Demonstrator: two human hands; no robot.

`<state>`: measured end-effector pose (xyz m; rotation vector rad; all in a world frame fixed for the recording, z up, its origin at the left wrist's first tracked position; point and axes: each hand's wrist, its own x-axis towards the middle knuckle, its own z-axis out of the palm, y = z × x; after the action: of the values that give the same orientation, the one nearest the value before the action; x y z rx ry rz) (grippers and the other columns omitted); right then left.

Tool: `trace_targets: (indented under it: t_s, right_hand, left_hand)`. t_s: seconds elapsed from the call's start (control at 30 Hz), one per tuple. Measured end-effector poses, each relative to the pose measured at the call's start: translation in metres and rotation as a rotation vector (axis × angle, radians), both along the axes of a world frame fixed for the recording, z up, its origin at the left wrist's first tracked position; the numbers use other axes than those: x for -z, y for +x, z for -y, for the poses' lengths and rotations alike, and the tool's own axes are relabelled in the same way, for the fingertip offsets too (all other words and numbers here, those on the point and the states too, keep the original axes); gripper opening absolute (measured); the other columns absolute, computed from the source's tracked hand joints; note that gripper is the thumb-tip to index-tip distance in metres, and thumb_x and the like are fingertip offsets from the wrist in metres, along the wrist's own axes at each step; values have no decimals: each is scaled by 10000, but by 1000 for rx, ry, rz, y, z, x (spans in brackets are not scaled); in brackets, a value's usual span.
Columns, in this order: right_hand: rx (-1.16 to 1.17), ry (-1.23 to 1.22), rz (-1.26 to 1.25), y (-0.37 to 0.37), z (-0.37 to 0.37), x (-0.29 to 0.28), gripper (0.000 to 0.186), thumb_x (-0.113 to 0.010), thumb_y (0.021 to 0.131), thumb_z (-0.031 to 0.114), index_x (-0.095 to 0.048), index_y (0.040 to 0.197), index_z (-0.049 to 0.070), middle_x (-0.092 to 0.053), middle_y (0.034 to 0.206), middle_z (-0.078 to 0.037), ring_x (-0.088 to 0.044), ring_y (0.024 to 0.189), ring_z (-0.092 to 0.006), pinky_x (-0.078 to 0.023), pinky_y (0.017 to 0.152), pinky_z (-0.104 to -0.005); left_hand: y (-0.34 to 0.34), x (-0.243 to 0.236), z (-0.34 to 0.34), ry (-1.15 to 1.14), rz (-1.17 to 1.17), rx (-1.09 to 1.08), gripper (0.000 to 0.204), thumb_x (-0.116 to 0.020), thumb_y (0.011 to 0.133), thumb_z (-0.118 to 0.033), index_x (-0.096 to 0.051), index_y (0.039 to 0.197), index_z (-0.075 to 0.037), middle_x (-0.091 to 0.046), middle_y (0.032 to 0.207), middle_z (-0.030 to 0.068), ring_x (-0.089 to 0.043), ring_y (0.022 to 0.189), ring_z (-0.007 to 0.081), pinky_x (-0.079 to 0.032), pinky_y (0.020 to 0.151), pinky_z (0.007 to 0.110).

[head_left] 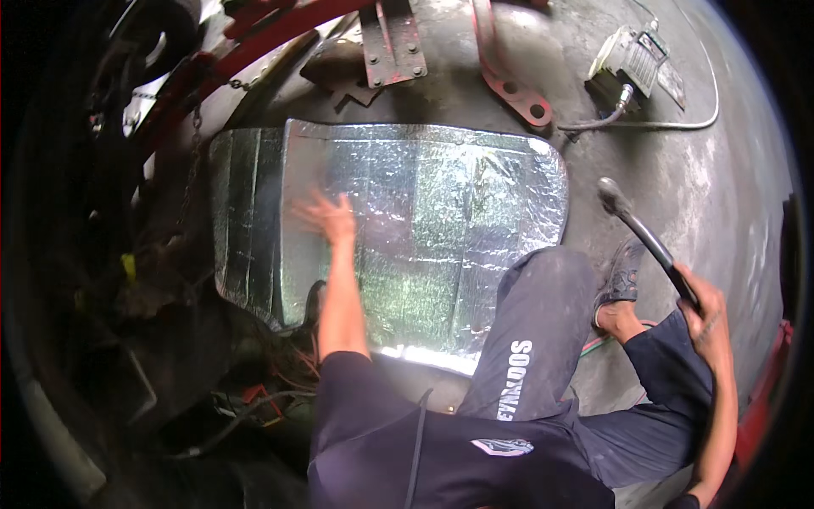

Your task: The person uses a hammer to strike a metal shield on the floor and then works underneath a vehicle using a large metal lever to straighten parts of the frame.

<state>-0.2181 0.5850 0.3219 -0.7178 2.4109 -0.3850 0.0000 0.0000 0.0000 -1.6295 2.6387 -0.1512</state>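
Observation:
My left hand (326,216) is over the left part of a silver reflective foil mat (441,246), its fingers spread and slightly blurred. Nothing shows in it; whether it touches the foil I cannot tell. The mat lies on the floor in front of me, with a fold or overlapping edge near that hand. Off to the right, my right hand (704,310) is wrapped round the black grip of a long-handled ratchet wrench (644,235). The tool points up and to the left, its rounded metal head above the concrete, apart from the mat.
Red metal frame parts (280,38) and a bolted bracket (393,51) stand beyond the mat. A chain (196,140) hangs at the left. A boxy lamp-like device (640,64) with a cable is at the far right. My bent knee (543,280) overlaps the mat's near right edge.

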Motion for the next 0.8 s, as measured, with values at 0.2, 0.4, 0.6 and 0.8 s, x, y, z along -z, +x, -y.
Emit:
trace_targets:
  t_s: [0.2, 0.4, 0.6, 0.8]
  right_hand:
    - [-269, 3, -186, -51, 103, 56, 637, -630, 686, -76, -566, 1283, 136, -523, 727, -130, -544, 651, -336, -456, 617, -426]
    - [-617, -220, -234, -85, 253, 149, 554, -578, 736, -7, -575, 1259, 178, -514, 714, -100, -557, 622, -285, -452, 543, -411]
    - [-659, -564, -230, -63, 406, 253, 391, -547, 824, 103, -584, 1212, 136, -573, 758, -129, -632, 673, -288, -516, 544, -410]
    - [-607, -232, -24, -45, 447, 267, 432, -496, 863, 122, -535, 1293, 109, -600, 969, -177, -624, 881, -295, -555, 694, -385]
  left_hand:
    - [-11, 62, -14, 23, -140, -263, 708, -392, 936, -588, -259, 1493, -171, -122, 1554, 220, -50, 1439, 424, -70, 1043, 730]
    - [-25, 64, -3, -9, -155, -284, 694, -371, 936, -607, -303, 1479, -180, -173, 1552, 182, -121, 1432, 407, -77, 1084, 677]
    - [-31, 65, -5, 7, -210, -264, 685, -398, 932, -580, -297, 1473, -173, -170, 1553, 183, -122, 1432, 410, -76, 1092, 661]
    - [-14, 84, -3, 30, -114, -282, 671, -432, 932, -539, -269, 1477, -184, -158, 1553, 184, -115, 1428, 432, -112, 1084, 672]
